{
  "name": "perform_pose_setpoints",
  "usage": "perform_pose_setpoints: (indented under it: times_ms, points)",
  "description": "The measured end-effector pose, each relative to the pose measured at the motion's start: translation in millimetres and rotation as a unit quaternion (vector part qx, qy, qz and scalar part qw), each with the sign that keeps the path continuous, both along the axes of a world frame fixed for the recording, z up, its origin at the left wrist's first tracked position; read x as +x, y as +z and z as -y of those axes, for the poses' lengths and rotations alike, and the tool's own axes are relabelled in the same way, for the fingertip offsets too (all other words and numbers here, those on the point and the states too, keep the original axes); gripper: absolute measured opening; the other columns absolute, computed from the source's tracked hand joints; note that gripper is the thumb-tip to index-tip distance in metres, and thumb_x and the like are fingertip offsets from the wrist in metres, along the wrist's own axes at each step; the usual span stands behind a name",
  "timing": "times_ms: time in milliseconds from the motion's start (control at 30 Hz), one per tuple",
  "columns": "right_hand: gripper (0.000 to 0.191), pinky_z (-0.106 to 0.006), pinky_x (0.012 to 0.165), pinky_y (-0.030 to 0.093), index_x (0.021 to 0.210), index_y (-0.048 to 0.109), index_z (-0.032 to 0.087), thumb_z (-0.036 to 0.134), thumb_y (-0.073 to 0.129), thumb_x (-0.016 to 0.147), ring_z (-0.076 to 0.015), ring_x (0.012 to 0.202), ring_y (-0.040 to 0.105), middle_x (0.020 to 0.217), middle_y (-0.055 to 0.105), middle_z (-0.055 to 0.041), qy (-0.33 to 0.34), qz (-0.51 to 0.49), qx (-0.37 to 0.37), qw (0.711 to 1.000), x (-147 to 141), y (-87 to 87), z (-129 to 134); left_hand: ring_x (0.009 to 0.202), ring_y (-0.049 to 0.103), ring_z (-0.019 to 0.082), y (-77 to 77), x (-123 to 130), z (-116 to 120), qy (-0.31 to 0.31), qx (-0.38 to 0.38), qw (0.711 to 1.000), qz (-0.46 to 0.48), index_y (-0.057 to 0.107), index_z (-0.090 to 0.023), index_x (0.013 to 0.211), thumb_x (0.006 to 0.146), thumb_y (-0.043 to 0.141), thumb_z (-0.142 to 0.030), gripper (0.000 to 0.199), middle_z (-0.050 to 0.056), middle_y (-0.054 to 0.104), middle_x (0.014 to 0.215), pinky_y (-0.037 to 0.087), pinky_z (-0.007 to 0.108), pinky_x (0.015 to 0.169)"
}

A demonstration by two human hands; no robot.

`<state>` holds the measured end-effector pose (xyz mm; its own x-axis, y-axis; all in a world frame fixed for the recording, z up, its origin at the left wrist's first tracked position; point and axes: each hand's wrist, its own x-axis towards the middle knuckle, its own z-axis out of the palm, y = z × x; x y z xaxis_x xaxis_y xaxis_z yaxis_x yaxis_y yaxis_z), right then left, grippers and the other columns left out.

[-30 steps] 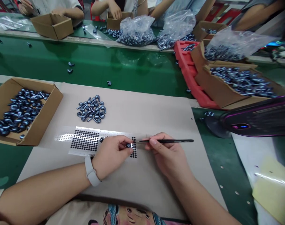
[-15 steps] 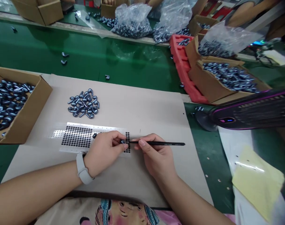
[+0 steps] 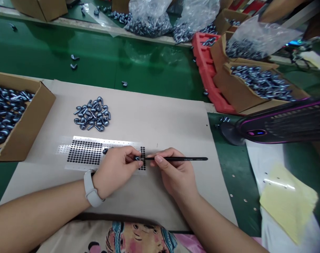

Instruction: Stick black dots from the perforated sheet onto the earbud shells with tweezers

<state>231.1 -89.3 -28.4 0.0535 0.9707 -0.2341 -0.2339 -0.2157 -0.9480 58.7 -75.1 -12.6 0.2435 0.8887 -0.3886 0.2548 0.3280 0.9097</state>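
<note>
My left hand pinches a small metallic blue-grey earbud between thumb and fingers, just above a clear sheet of black round stickers. My right hand holds slim black tweezers, their tip touching the earbud. Another earbud lies at the sheet's edge, partly hidden by my left hand. A loose pile of earbuds sits on the beige board beyond the sheet. A white watch band circles my left wrist.
An open cardboard box of earbuds stands at left. Beyond the green belt are a red crate, more boxes and plastic bags of earbuds, and a co-worker's arm. A black fan and yellow paper are at right.
The tweezers' tip has moved left onto the earbud in my left hand. Both hands stay over the sticker sheet, and the whole view has shifted slightly up and left.
</note>
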Motion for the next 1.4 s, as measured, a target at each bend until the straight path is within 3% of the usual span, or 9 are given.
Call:
perform_pose_setpoints:
  times_ms: [600, 800, 1400]
  points:
    - [0.021, -0.025, 0.063, 0.055, 0.069, 0.071, 0.023, 0.036, 0.088, 0.066, -0.0118, 0.058, 0.065, 0.068, 0.075, -0.0007, 0.003, -0.014, 0.0, 1.0, -1.1, 1.2, 0.4, 0.071, 0.068, 0.017, 0.0, 0.6, -0.7, -0.001, 0.014, 1.0, -0.009, 0.07, -0.018, 0.086, 0.077, 0.07, -0.012, 0.011, 0.0, 0.074, 0.075, 0.053, 0.029, 0.068]
    - [0.025, -0.029, 0.061, 0.056, 0.069, 0.07, 0.022, 0.039, 0.088, 0.064, -0.0143, 0.056, 0.064, 0.066, 0.074, -0.0015, -0.01, -0.001, -0.005, 1.0, -1.2, 1.8, 0.8, 0.071, 0.069, 0.017, -0.2, 1.4, -0.7, 0.001, 0.017, 1.0, -0.012, 0.07, -0.019, 0.085, 0.076, 0.07, -0.012, 0.011, 0.0, 0.074, 0.075, 0.053, 0.029, 0.068]
    - [0.025, -0.027, 0.062, 0.055, 0.068, 0.07, 0.022, 0.039, 0.088, 0.064, -0.0122, 0.056, 0.064, 0.069, 0.075, -0.0009, -0.012, -0.003, -0.006, 1.0, -1.1, 0.4, 1.4, 0.072, 0.069, 0.017, -0.6, 1.6, -0.6, 0.002, 0.018, 1.0, -0.007, 0.069, -0.018, 0.085, 0.076, 0.07, -0.014, 0.01, 0.001, 0.074, 0.075, 0.054, 0.029, 0.067]
